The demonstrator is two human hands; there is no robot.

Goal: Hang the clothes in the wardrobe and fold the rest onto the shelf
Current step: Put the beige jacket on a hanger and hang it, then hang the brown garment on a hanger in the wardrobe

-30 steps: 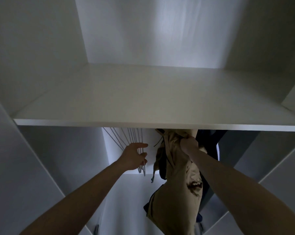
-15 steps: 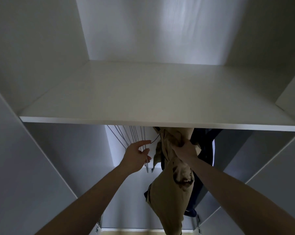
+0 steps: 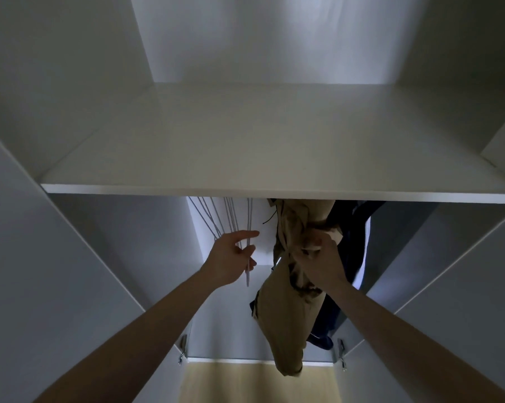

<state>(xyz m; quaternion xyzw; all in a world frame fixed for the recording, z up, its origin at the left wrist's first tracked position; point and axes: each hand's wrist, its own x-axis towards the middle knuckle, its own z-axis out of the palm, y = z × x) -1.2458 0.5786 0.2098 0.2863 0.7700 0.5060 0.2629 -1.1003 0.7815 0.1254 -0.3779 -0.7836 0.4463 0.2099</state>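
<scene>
Your right hand clenches the tan garment at frame centre. Your left hand pinches a white hanger beneath the shelf.

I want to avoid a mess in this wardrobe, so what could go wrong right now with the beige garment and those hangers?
1. The right hand grips the beige garment bunched up; if the grip loosens, it could slip to the floor.
2. The left hand pinches one of several thin hangers that hang close together; pulling it may snag or drag its neighbours.
3. The dark garment hangs right behind and could get tangled or knocked.
</scene>
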